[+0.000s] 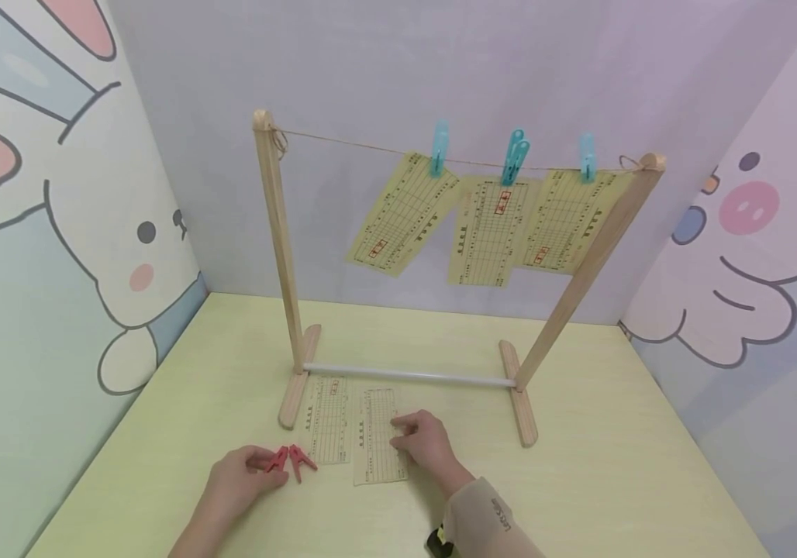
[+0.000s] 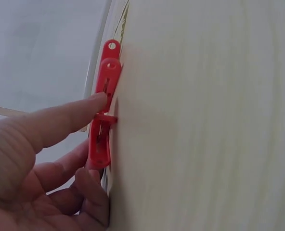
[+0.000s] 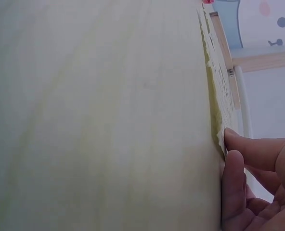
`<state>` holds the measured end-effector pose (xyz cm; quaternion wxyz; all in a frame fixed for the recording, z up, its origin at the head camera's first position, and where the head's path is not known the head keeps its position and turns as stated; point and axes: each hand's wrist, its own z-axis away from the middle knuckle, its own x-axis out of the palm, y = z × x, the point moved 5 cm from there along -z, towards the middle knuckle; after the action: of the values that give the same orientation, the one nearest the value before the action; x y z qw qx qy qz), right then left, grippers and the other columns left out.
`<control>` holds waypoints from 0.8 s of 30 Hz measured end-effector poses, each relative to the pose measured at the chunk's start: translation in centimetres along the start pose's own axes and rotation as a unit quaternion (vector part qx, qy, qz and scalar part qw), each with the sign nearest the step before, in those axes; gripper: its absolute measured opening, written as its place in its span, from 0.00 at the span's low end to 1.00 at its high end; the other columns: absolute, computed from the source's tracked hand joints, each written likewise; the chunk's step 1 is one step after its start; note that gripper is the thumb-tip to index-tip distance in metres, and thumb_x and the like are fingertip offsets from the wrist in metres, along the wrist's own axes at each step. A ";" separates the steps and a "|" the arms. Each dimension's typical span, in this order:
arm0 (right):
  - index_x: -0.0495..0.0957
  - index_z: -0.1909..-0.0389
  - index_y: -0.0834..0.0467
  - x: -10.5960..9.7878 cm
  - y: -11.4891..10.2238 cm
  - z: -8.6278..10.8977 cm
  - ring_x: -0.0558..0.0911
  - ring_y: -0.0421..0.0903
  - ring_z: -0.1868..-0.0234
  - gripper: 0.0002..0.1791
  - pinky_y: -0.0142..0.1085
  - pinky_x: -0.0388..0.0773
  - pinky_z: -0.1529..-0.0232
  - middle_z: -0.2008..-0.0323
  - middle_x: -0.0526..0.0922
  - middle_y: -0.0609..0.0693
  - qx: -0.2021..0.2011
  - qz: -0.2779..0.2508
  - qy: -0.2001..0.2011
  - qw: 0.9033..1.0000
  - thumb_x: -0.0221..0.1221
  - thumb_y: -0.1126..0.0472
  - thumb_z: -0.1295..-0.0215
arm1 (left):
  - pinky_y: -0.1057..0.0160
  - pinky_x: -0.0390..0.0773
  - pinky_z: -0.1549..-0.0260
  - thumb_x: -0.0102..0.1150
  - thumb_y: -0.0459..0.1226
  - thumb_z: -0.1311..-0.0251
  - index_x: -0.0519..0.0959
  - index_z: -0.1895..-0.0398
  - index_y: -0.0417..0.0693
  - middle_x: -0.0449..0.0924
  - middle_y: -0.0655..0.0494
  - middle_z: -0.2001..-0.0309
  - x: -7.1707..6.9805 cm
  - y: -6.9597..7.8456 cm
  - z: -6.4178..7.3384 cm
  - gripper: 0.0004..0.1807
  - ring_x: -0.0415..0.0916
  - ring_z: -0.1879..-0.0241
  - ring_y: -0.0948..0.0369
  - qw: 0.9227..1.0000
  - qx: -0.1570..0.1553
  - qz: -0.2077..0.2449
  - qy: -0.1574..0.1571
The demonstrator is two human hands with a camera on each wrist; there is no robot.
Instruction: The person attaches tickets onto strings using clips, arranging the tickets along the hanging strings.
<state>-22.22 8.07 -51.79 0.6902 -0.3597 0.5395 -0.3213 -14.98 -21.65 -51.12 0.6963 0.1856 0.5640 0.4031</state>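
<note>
At the front left, my left hand pinches a red clothespin between thumb and fingers. Right beside it lies a second red clothespin; in the left wrist view the two red clips overlap. My right hand touches the right edge of a printed yellow paper slip, thumb and forefinger slightly apart. The slip's near edge stands a little off the table in the right wrist view. Another paper slip lies flat to its left.
A wooden rack has a left post, a right post and a white crossbar. Along its string, blue clothespins hold three printed slips. The rack's feet stand on the yellow table.
</note>
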 end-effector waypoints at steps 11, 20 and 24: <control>0.76 0.41 0.68 0.1 0.0 -0.2 0.70 0.38 0.83 0.28 0.29 0.72 0.80 0.74 0.74 0.48 -0.008 0.006 -0.003 1.000 0.67 0.71 0.45 | 0.56 0.82 0.60 0.71 0.38 0.47 0.82 0.52 0.37 0.87 0.50 0.61 -0.2 0.0 0.2 0.20 0.83 0.62 0.58 0.998 0.009 0.054 0.020; 0.79 0.51 0.70 -0.2 0.2 -0.1 0.73 0.39 0.78 0.20 0.31 0.75 0.78 0.73 0.77 0.50 -0.005 -0.007 0.017 1.000 0.68 0.71 0.46 | 0.57 0.85 0.60 0.67 0.40 0.41 0.79 0.46 0.36 0.81 0.38 0.48 -1.0 0.9 0.2 0.22 0.83 0.56 0.52 0.995 0.001 0.099 0.029; 0.80 0.55 0.70 -0.3 0.2 0.0 0.73 0.40 0.79 0.18 0.31 0.75 0.78 0.73 0.77 0.50 0.000 -0.012 0.023 1.000 0.69 0.70 0.47 | 0.62 0.85 0.63 0.66 0.39 0.40 0.79 0.45 0.35 0.81 0.39 0.48 -1.1 1.3 0.1 0.22 0.82 0.60 0.59 0.991 0.004 0.129 0.023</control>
<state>-22.31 8.43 -51.78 0.6734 -0.3585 0.5509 -0.3383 -15.36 -21.69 -49.46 0.6247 0.2501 0.5528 0.4915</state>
